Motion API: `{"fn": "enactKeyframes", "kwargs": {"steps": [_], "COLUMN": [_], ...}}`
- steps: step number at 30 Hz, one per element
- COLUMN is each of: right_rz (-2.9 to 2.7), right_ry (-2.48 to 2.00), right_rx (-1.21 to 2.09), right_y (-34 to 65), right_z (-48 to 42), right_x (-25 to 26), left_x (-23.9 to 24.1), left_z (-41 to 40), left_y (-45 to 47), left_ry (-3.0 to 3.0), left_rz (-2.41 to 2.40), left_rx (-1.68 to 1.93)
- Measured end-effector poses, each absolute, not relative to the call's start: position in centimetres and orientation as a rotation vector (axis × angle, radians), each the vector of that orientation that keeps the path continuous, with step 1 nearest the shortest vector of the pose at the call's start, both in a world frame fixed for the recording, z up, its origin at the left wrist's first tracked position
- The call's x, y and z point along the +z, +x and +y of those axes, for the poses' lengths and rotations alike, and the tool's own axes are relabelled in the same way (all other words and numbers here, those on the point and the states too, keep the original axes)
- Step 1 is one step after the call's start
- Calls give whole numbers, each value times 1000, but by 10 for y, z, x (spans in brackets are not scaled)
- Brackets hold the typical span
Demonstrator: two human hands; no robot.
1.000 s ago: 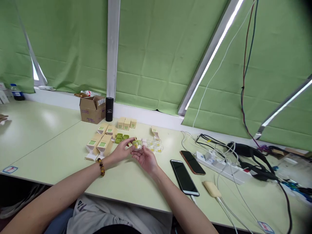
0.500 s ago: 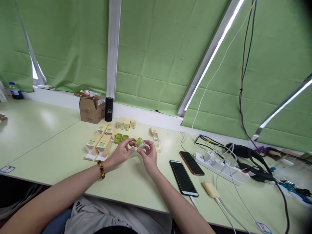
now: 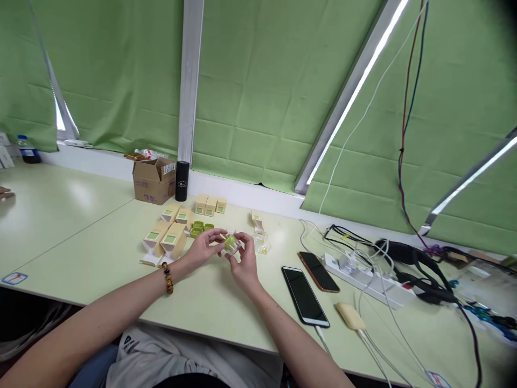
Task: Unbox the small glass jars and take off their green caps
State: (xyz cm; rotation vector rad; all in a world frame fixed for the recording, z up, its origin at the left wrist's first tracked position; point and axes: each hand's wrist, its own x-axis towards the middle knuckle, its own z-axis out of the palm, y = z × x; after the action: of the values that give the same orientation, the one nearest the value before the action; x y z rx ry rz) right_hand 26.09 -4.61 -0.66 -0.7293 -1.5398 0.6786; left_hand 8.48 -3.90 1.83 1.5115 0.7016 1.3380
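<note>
Between my hands is a small green-and-clear plastic container (image 3: 231, 244), held just above the table. My right hand (image 3: 245, 265) grips its right side with thumb and fingers. My left hand (image 3: 205, 248), with a beaded bracelet on the wrist, pinches at its left side; a small pale piece shows by those fingertips, too small to name. Left of the hands lie several green square lids or cups (image 3: 197, 230) and several open beige cartons (image 3: 173, 240) with green labels. To the right are clear plastic pieces (image 3: 262, 244) with yellow dots and another opened carton (image 3: 257, 220).
Three beige boxes (image 3: 210, 205) stand behind, near a black tumbler (image 3: 182, 181) and a cardboard box (image 3: 153, 181). Rightward lie two phones (image 3: 305, 295), a yellow charging case (image 3: 350, 316) and a power strip (image 3: 369, 280) with tangled cables. Another person's hand (image 3: 5, 193) shows at the far left.
The container has been turned between my fingers, so its green part now faces me differently. My right hand's fingers have shifted slightly around it. The other person's hand has moved slightly.
</note>
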Motion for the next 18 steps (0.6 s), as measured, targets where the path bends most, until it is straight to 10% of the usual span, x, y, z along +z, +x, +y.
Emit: {"fn": "enactKeyframes", "kwargs": {"steps": [8, 18], "right_rz": [-1476, -1632], "right_ry": [-696, -825], "right_rx": [1033, 612], "right_y": [260, 263], "right_z": [-41, -47], "right_x": [-2, -3], "left_x": [11, 18], "left_z": [-32, -38], "left_y": [80, 82], "left_ry": [1541, 1610], "left_rz": [706, 966], "left_rx": [1385, 1489]}}
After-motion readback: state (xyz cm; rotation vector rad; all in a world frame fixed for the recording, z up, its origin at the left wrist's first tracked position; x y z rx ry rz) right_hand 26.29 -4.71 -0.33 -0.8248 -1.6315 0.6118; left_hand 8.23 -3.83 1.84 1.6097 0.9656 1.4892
